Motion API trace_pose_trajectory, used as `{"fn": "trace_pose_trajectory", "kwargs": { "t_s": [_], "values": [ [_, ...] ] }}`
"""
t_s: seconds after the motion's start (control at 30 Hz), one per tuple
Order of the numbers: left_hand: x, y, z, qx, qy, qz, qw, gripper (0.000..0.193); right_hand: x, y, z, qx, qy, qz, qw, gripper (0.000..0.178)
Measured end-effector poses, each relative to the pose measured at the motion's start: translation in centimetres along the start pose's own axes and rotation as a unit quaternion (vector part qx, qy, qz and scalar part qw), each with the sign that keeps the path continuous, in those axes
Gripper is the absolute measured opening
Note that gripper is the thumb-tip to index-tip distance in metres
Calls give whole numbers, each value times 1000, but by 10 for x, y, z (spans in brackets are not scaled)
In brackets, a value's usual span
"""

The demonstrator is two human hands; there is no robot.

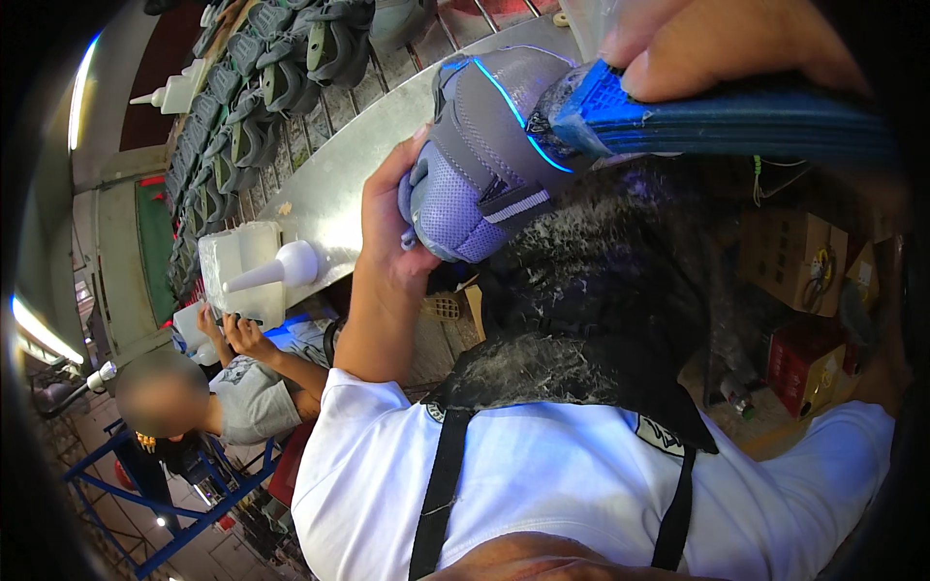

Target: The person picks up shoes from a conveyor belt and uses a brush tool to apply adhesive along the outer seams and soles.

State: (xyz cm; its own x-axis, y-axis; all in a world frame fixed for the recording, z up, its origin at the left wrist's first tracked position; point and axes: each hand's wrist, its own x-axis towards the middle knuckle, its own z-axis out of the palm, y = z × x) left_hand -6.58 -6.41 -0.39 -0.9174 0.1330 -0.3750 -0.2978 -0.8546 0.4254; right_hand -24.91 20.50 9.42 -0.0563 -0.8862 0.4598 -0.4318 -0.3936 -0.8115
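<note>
My left hand (389, 208) is wrapped round the heel end of a grey and lavender shoe upper (475, 165), which has mesh, a strap and a glowing blue line along its side. The shoe is held above the edge of a metal bench. At the upper right, my right hand (741, 48) presses its fingertips on a blue, ridged, layered block (620, 111) with a textured top. That block's end touches the toe end of the shoe, which it partly hides. What exactly the block is I cannot tell.
A translucent tub (242, 242) and white nozzle bottle (281, 271) stand on the metal bench (334, 184). Beyond it, rows of grey shoes (252, 97) rest on a rod rack. A co-worker (257, 387) sits at left. Boxes (794, 261) lie below at right.
</note>
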Motion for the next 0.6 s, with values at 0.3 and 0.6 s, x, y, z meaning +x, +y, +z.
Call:
{"fn": "trace_pose_trajectory", "kwargs": {
  "t_s": [0.3,0.6],
  "values": [
    [-14,-18,-21,-183,136,-137,964,49,8,6,-1,-16,-2,-12,1000,26],
    [-57,-37,0,-307,100,-233,917,63,19,12,2,-27,-4,-18,999,24]
  ]
}}
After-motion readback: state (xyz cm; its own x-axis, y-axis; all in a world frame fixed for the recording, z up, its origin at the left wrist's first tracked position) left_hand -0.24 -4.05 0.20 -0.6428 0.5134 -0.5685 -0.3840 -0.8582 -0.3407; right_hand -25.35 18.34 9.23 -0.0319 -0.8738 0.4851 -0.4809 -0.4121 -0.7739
